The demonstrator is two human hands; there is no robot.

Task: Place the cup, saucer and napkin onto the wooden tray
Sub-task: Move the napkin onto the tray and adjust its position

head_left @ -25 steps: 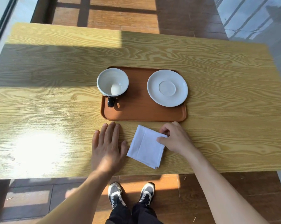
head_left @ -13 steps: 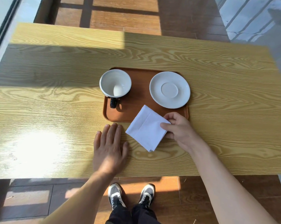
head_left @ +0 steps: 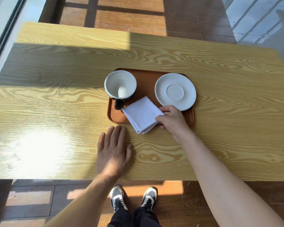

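Sunlit wooden table (head_left: 56,115) over brown floorboards (head_left: 129,18)

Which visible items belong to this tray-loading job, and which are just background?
Job items: wooden tray, cup, saucer, napkin held by the right hand.
Background: table, left hand flat on it, shoes.

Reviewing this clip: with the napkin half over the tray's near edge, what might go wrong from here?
1. The napkin overhangs the tray rim toward the table; released now, it may end up only partly on the tray.
2. Its left corner is close to the cup handle; pushing further could nudge the cup.
3. The right hand is close to the saucer and might bump it.
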